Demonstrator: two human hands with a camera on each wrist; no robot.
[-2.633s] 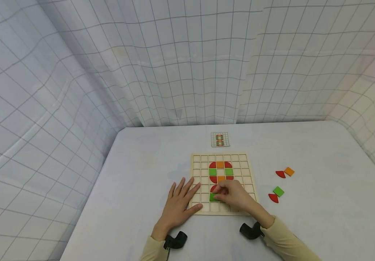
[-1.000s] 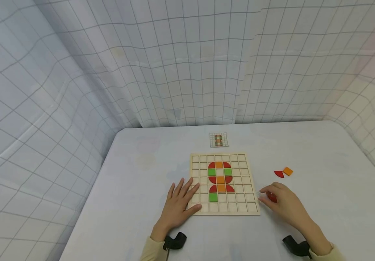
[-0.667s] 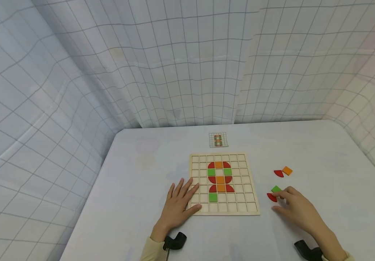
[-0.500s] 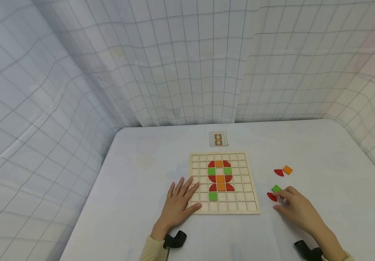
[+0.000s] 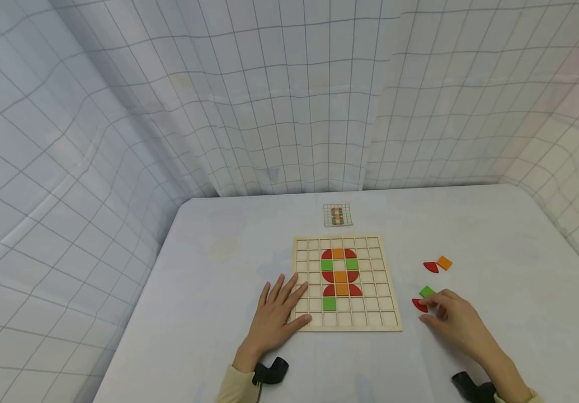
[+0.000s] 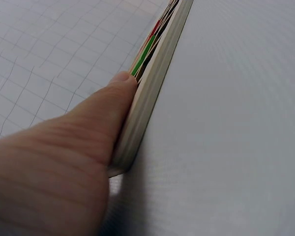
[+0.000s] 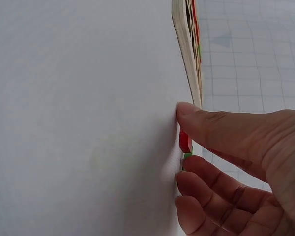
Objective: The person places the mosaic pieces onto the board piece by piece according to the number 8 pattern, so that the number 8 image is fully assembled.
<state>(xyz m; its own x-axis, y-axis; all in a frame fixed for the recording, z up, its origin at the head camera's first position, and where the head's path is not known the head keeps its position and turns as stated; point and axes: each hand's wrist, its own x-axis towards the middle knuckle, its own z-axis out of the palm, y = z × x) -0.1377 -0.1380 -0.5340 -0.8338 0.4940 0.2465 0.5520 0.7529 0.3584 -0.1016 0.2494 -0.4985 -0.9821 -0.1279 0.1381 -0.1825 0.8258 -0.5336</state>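
My left hand (image 5: 273,324) lies flat with spread fingers on the left edge of a light wooden grid board (image 5: 314,323). In the left wrist view, its thumb (image 6: 108,105) rests along the board's side. To the right of the board, my right hand (image 5: 456,324) hovers low over two loose tiles, a red quarter-round tile (image 5: 419,307) and a green square tile (image 5: 425,291). Its index finger reaches the red tile, which the fingertips partly cover. In the right wrist view, the thumb stands apart from the fingers, with the red tile (image 7: 185,141) showing between them.
Red, orange and green tiles fill several cells in the board's middle, including a green square (image 5: 329,304) at lower left. Another red quarter-round (image 5: 431,267) and an orange square (image 5: 444,262) lie farther back. A small pattern card (image 5: 338,215) sits behind the board.
My right hand has left the green square on the board and moved right to the loose tiles. It has barely shifted over the last half second. The left hand stays put.
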